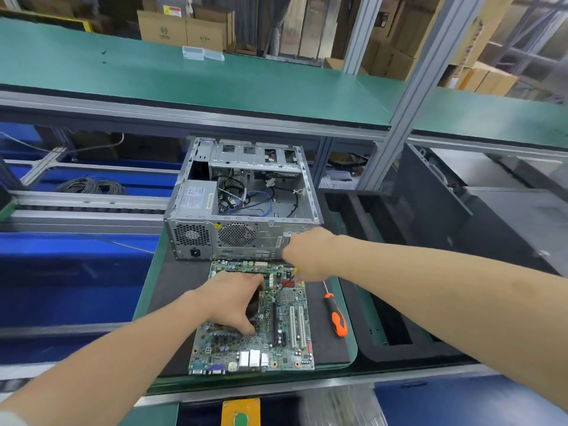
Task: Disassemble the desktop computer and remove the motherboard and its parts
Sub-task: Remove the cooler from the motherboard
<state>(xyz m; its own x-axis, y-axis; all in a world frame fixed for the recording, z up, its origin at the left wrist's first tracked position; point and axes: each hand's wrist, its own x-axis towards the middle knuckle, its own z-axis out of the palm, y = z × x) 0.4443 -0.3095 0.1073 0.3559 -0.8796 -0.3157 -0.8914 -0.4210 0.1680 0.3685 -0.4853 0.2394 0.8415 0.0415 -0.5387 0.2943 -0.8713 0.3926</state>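
Motherboard: the green rectangular circuit board (pixel 285 318) is lying flat on a dark foam mat (pixel 178 287), just near of the open case, with its white and blue ports facing the near edge.
Left hand: the left hand (pixel 233 298) is arching over the middle left of the board, its fingers on the far side and its thumb on the near side of a dark square part (pixel 255 304), which it is gripping.
Right hand: the right hand (pixel 307 256) is reaching down to the board's far right corner with its back turned up; its fingers are hiding under it, so whether it is holding anything cannot be told.
Case: the grey sheet-metal desktop case (pixel 239 238) is lying open side up, far of the board, showing a silver boxy power supply (pixel 195 198) at its left and loose black and blue cables (pixel 246 198).
Screwdriver: the orange-and-black-handled screwdriver (pixel 336 316) is lying on the mat just right of the board, apart from both hands.
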